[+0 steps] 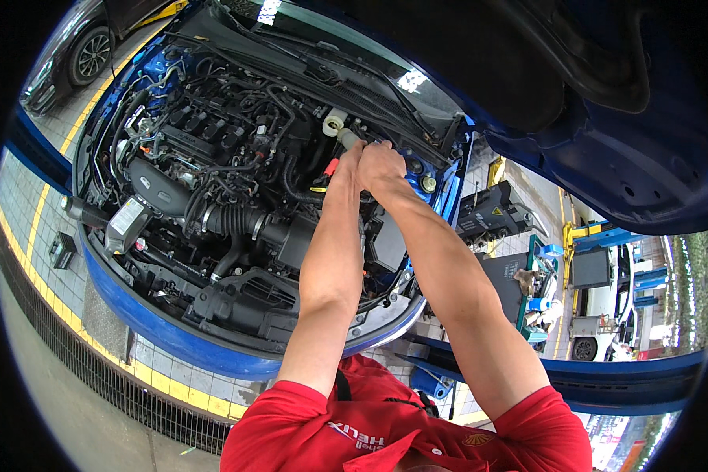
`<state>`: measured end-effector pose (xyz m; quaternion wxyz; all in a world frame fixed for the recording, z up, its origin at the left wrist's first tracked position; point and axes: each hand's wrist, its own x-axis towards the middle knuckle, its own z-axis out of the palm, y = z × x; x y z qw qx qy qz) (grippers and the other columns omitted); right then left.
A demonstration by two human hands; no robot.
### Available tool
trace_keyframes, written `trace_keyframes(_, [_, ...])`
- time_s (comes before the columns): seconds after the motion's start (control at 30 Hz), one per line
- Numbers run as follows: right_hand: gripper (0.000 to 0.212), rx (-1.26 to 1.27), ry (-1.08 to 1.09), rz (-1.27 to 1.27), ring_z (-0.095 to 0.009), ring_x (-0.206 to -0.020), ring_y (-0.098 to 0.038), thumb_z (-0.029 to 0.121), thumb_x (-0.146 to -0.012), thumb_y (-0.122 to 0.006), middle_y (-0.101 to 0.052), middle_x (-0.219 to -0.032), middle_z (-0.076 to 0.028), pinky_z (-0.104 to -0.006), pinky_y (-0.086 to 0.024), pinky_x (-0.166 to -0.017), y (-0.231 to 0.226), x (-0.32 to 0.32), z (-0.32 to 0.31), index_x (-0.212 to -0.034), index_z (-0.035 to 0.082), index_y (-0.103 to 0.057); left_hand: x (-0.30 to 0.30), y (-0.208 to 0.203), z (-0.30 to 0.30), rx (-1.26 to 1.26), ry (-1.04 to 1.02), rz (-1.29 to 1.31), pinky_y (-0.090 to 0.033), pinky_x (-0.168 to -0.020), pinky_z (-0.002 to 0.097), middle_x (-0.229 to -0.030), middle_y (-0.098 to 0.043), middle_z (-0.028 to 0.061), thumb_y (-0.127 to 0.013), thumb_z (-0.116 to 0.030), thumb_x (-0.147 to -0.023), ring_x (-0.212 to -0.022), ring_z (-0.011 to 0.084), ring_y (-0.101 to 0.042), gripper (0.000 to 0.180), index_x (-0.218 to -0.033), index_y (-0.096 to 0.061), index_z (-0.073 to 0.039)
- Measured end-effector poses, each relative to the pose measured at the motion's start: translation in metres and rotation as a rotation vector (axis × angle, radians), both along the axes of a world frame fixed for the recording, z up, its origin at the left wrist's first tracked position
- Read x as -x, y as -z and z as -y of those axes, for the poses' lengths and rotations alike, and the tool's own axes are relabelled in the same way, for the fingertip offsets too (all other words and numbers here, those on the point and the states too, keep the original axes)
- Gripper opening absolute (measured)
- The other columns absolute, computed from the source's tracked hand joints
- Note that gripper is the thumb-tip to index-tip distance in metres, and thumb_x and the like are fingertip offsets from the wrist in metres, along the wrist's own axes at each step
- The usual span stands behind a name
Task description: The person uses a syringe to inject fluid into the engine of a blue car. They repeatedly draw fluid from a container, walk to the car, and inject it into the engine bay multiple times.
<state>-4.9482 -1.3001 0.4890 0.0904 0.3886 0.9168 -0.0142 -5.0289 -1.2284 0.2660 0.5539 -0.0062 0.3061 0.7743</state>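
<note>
Both my arms reach over the engine bay (236, 197) of a blue car, hands side by side at its far right. My left hand (352, 164) is closed at the lower end of a pale grey-green cylindrical piece (347, 139). Just beyond that piece stands a whitish round reservoir neck (334, 121). Against its right side, my right hand (381, 164) has its fingers curled; whatever they grip is hidden. A red part (331, 167) shows beside my left wrist, and a yellow loop handle (318, 189) lies a little nearer.
The raised blue hood (629, 149) hangs at the upper right. A grey container with a white label (126, 224) sits at the bay's front left. To the right are a dark machine (488, 211) and a tool cart (519, 287). A blue lift arm (637, 381) crosses the lower right.
</note>
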Motion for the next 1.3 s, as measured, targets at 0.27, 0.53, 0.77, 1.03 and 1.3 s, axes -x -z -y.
trace_keyframes(0.27, [0.048, -0.066, -0.076, 0.073, -0.045, -0.122, -0.071, 0.029, -0.100, -0.061, -0.065, -0.139, -0.030, -0.0513, -0.058, -0.102, -0.024, -0.009, 0.010, -0.139, 0.001, -0.065, -0.028, -0.040, 0.012, -0.298, -0.049, 0.304, -0.058, -0.091, 0.0424, -0.111, -0.073, 0.0120, -0.043, -0.041, -0.116, -0.102, 0.0280, -0.070, 0.042, -0.117, -0.065, -0.005])
trace_keyframes(0.53, [0.043, -0.096, -0.119, 0.260, -0.042, -0.123, -0.071, 0.026, -0.092, -0.070, -0.071, -0.134, -0.026, -0.0487, -0.058, -0.104, -0.072, 0.007, 0.008, -0.129, 0.005, -0.075, -0.038, -0.102, 0.023, -0.377, -0.052, 0.423, -0.063, -0.088, 0.0435, -0.118, -0.074, 0.0134, -0.043, -0.043, -0.116, -0.104, 0.0290, -0.073, 0.044, -0.123, -0.063, -0.005])
trace_keyframes(0.77, [0.032, -0.096, -0.132, 0.284, -0.038, -0.119, -0.075, 0.020, -0.086, -0.077, -0.078, -0.121, -0.024, -0.0447, -0.059, -0.103, -0.078, 0.044, 0.015, -0.113, 0.003, -0.083, -0.018, -0.106, 0.023, -0.443, -0.119, 0.540, -0.064, -0.087, 0.0423, -0.115, -0.077, 0.0104, -0.046, -0.047, -0.115, -0.101, 0.0260, -0.074, 0.045, -0.119, -0.067, -0.007])
trace_keyframes(1.03, [0.042, -0.148, -0.089, 0.312, -0.039, -0.128, -0.070, 0.021, -0.095, -0.070, -0.073, -0.135, -0.023, -0.0459, -0.057, -0.108, -0.039, 0.061, 0.024, -0.131, 0.001, -0.075, 0.012, -0.047, -0.005, -0.457, -0.043, 0.450, -0.062, -0.081, 0.0454, -0.102, -0.077, 0.0110, -0.056, -0.037, -0.109, -0.091, 0.0282, -0.073, 0.033, -0.106, -0.070, -0.007])
trace_keyframes(1.3, [0.049, 0.007, 0.053, 0.498, -0.038, -0.138, -0.064, 0.019, -0.098, -0.066, -0.069, -0.144, -0.024, -0.0491, -0.054, -0.112, -0.026, 0.058, 0.014, -0.143, -0.001, -0.066, -0.012, -0.034, -0.013, -0.326, -0.022, 0.445, -0.061, -0.077, 0.0457, -0.099, -0.076, 0.0119, -0.063, -0.030, -0.104, -0.086, 0.0286, -0.073, 0.028, -0.106, -0.069, -0.002])
